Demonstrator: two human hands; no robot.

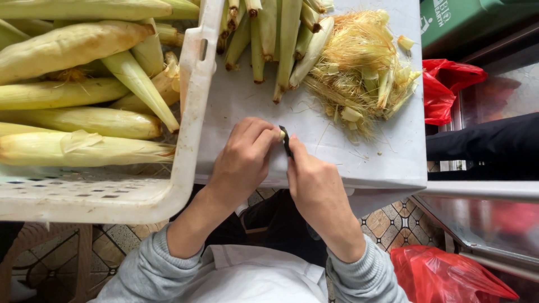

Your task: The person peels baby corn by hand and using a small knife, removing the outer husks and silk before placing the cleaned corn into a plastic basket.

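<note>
My left hand [245, 154] is closed around a small ear of corn [282, 134]; only its pale tip shows past my fingers. My right hand [314, 182] grips a small dark-handled knife [286, 140], whose blade rests against that tip. Both hands meet over the near edge of a white board [387, 151]. A white plastic crate [191, 112] on the left holds several husked corn ears [73, 42]. At the far side of the board lie several trimmed ears [269, 33] and a pile of corn silk and husk scraps [362, 62].
Red plastic bags lie at the right [446, 84] and lower right [449, 275]. A green box [466, 17] stands top right, beside a steel counter [494, 213]. Patterned floor tiles [393, 221] show below the board. A dark sleeve [483, 143] reaches in from the right.
</note>
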